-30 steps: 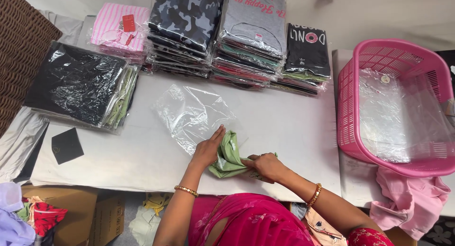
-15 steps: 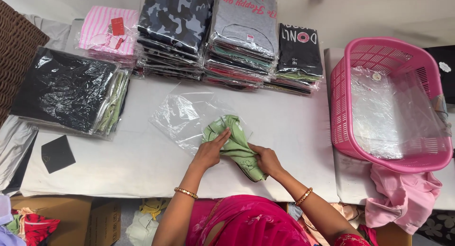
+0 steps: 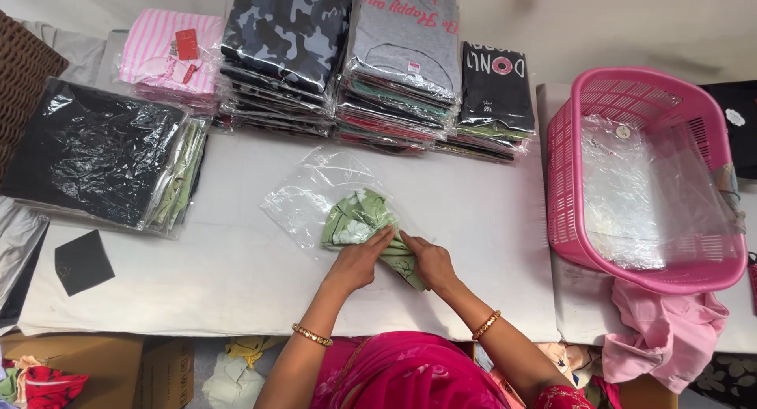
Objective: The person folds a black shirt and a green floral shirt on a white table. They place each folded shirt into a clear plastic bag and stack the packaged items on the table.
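White cloth covers the counter (image 3: 236,275), which carries everything here. Along its far edge stand stacks of bagged shirts (image 3: 355,62), with a black bagged pile (image 3: 87,153) at the left and a pink basket (image 3: 639,172) holding clear bags at the right. In the middle lies a clear plastic bag (image 3: 315,192), and the folded green garment (image 3: 359,224) sits half inside its mouth, its long axis running diagonally from the bag's interior down towards the person.

Both forearms reach forward from below and converge. The left hand (image 3: 355,263) lies palm down, fingers nearly straight and close together, pressing on the garment's near end. The right hand (image 3: 430,263) mirrors it, fingers (image 3: 410,242) extended and lightly curled over the same end, thumb tucked at the cloth's edge. The fingertips of both hands almost meet.
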